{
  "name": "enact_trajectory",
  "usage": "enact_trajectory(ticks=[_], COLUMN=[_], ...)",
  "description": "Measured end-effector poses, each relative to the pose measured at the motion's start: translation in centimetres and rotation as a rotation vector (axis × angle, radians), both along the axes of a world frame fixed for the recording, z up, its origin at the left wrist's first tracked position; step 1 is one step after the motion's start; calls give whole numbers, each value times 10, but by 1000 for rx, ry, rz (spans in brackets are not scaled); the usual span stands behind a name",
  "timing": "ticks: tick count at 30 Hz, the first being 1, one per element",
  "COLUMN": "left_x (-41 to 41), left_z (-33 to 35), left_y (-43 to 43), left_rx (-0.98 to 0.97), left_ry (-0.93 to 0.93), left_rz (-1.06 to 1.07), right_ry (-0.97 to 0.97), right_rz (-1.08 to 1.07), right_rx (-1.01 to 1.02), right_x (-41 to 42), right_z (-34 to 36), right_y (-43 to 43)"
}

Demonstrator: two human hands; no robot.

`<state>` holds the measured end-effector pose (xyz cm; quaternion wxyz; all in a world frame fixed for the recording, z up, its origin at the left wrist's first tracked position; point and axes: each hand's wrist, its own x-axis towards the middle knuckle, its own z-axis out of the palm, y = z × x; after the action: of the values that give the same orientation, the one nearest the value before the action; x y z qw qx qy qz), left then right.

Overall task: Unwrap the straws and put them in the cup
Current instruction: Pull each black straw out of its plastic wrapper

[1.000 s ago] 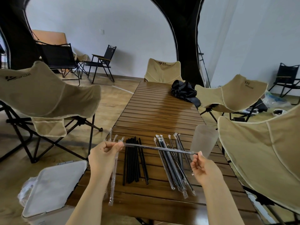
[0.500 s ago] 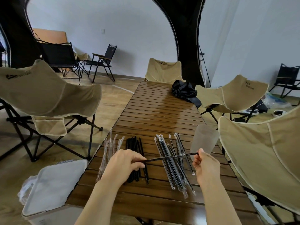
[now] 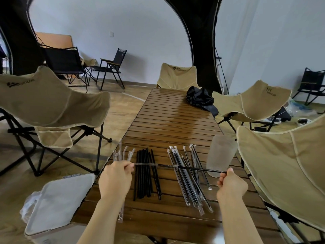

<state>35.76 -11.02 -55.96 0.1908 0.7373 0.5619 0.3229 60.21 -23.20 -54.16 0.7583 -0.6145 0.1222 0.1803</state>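
"WATER CLEAN" on left chair, far chair

Dark wood slats w/ semi-gloss finish on table. Smooth blk plastic for bare straws; clear, glossy, crinkly film round wrapped straws. Frosted translucent plastic for cup. Matt tan cloth, blk metal frame on chair.

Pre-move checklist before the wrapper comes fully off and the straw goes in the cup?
1. The right hand pinches the straw at its end: ok.
2. The left hand pinches the wrapper: ok.
3. Is the wrapper fully off the straw: not ok, partly on.
4. The cup stands upright near the right hand: ok.
5. Does the cup have room: ok, no straws show inside.
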Motion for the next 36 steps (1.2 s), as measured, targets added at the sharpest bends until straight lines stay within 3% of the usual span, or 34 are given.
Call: enact_trajectory(ticks=[6,9,14,20,25,29,36], left_x=[-9,-11,-7,-6,-7,-7,-7], left_z=[-7,-9,-10,-23,-32,-38,-44], left_y=[1,2,-1,1,4,6,11], left_rx=[-117,-140,-172,-146,-225,-301,-331], left_ry=[-52,-58,-139,-141,-78,53,77], left_rz=[389,483,426,319,197,87,-22], right_ry=[25,-13,-163,-733,-985,-1094,-1053], right_rz=[-103,-74,263,467,697,880,1049], right_rx=[1,12,-44,-382,-625,-766,-745], right_x=[-3,-6,-28,-63,-92,-107,-114], right_z=[2,0,-3,-9,-25,-43,-52], right_y=[-2,0,14,26,35,38,42])
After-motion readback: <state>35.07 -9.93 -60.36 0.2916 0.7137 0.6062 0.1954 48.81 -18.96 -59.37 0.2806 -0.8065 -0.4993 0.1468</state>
